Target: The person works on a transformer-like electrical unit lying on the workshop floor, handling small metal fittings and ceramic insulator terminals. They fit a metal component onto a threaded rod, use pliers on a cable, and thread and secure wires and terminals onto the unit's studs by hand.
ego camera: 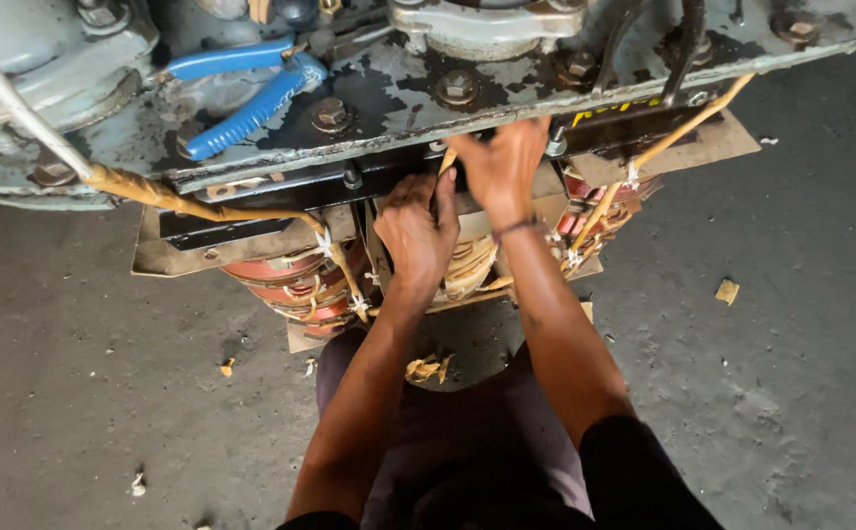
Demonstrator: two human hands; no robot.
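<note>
Both hands work under the grey metal cover plate, at the wound coils (red and cream bands stacked crosswise). The left hand is closed around a tan sleeved lead that runs upward; the right hand grips the plate's edge. Blue-handled pliers lie on the plate, handles pointing left.

— What are we seeing lying on the grey bolted metal cover?

— We are seeing blue-handled pliers resting there, near a rusty bolt.

— And lower down?

— We are looking at a dark concrete floor, with small paper scraps sitting scattered on it.
</note>
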